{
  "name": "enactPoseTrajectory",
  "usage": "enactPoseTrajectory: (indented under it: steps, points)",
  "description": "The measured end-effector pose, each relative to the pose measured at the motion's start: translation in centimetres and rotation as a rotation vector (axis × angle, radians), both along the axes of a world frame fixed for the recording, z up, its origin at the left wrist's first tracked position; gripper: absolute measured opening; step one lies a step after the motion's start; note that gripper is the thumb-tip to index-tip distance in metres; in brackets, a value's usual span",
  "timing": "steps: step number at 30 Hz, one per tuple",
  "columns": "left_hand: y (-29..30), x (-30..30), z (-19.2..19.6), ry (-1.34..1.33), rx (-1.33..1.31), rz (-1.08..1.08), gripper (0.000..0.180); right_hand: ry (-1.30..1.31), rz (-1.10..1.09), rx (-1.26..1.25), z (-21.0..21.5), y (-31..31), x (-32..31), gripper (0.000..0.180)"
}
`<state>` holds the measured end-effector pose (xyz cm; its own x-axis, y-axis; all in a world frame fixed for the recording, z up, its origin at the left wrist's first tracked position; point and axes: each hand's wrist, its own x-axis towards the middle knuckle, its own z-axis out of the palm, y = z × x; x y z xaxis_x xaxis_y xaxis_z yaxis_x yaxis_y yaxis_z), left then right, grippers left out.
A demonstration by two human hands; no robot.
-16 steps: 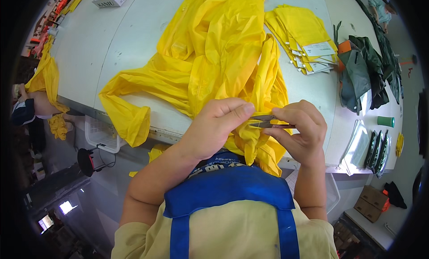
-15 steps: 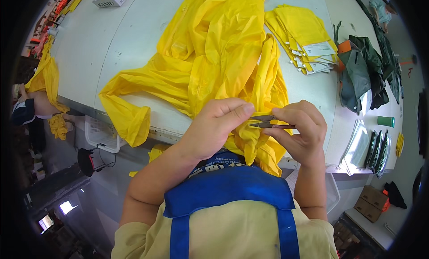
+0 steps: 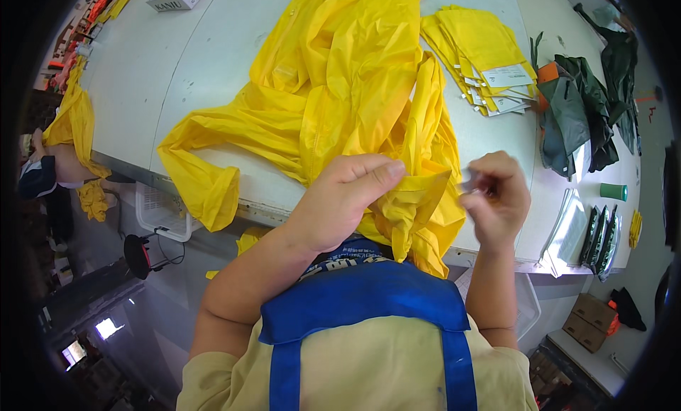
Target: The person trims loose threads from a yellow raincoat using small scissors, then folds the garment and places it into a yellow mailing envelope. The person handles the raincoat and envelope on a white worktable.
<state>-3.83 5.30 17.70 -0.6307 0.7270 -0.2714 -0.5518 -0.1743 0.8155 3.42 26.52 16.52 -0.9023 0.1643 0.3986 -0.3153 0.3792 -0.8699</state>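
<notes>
The blue apron (image 3: 369, 294) is nearest, just below the yellow garment (image 3: 340, 70), which lies loose and rumpled across the table (image 3: 206, 70), its near folds hanging over the edge. The left forearm (image 3: 262, 265) slants up and rightward toward the garment; the left hand (image 3: 347, 191) lies over its near part, thumb and fingers pinched together on a fold that stretches out to the right. The right forearm (image 3: 495, 287) stands nearly upright to the garment's right. The right hand (image 3: 502, 198), blurred, hangs just beside that fold, seemingly apart from it, its fingers curled on a small grey tool (image 3: 468, 181) whose shape cannot be made out.

As for progress, the garment seems partway handled: it is opened out, unfolded, a sleeve (image 3: 206, 166) trailing to its left; how much is left on it cannot be told. Beyond the hands, right of the garment, a stack of yellow pieces (image 3: 482, 39) with white labels lies flat and looks finished. Farther right of the garment are dark green pieces (image 3: 592, 92).
</notes>
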Motion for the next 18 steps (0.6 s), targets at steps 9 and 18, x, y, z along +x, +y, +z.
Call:
enactPoseTrajectory:
  steps: [9,18]
  points:
    - [0.0,-1.2,-0.3,1.320,-0.339,0.054,0.034,-0.390,0.131,0.044,-2.5,1.5,-0.6,0.033]
    - [2.7,1.8,-3.6,1.589,-0.055,0.161,0.025,-0.007,-0.297,-0.425,-4.1,-1.6,-1.5,0.012]
